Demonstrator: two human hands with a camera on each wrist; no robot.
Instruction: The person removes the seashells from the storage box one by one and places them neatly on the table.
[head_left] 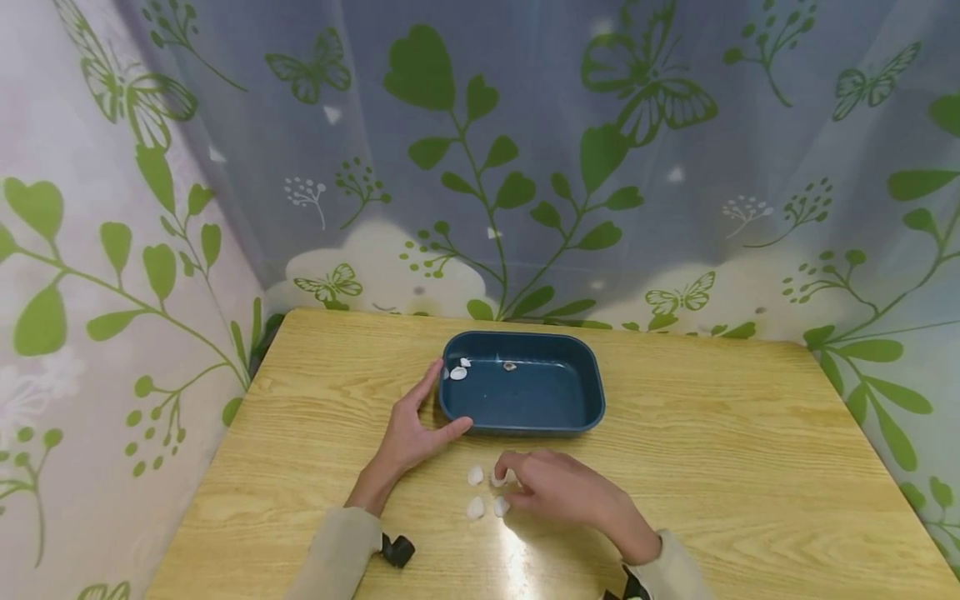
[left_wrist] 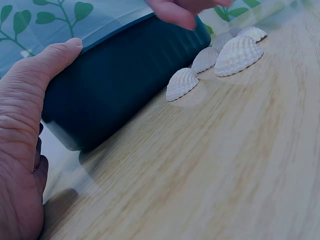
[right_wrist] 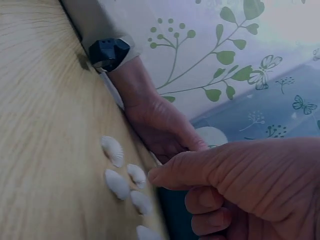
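A dark blue rectangular plastic basin [head_left: 525, 432] stands on the wooden table. My left hand [head_left: 408, 433] grips its left end, thumb on the near rim and fingers along the side. Inside it lie a white shell [head_left: 458, 373], a smaller white one beside that, and a brownish shell [head_left: 510, 367]. Several white ribbed seashells [left_wrist: 239, 56] lie on the table at the basin's near side. Just over them is my right hand [head_left: 562, 490], fingers bent, thumb [right_wrist: 185, 167] stretched toward the shells. No shell shows clearly in its fingers; the index fingertip is hidden in the right wrist view.
The wooden table [head_left: 712, 433] reaches back to a leaf-and-butterfly patterned curtain [head_left: 525, 208]. A similar patterned curtain [head_left: 112, 275] hangs along the left side. A black wrist device [head_left: 397, 550] sits by the left sleeve.
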